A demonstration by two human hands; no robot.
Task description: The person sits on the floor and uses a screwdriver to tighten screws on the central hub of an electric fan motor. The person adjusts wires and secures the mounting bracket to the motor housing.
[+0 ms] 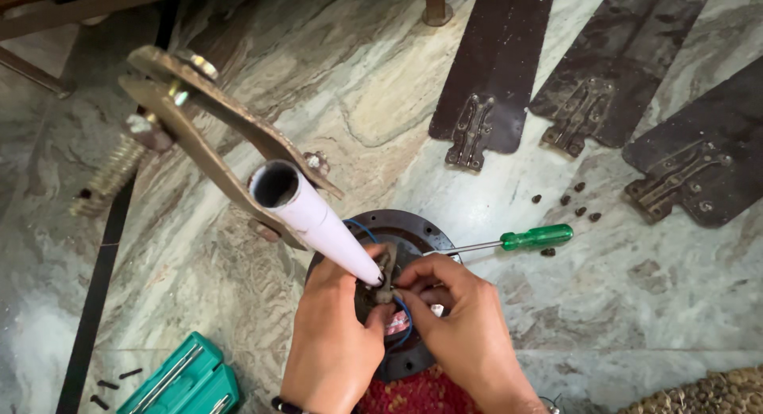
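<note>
Both hands, left [334,334] and right [465,326], pinch wires [401,311] at the rod [318,219] base atop the motor [421,231] on the floor, mid wiring step; screwdriver [517,241] just right of motor, likely needed next.

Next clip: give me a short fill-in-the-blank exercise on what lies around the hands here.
1. The screwdriver lying on the marble floor has a ____ handle.
2. ____ dark fan blades with metal brackets lie on the floor at upper right.
3. The left hand and right hand work at the base of a ____ tube rising from the round dark motor housing.

Missing words: green; three; white
</note>
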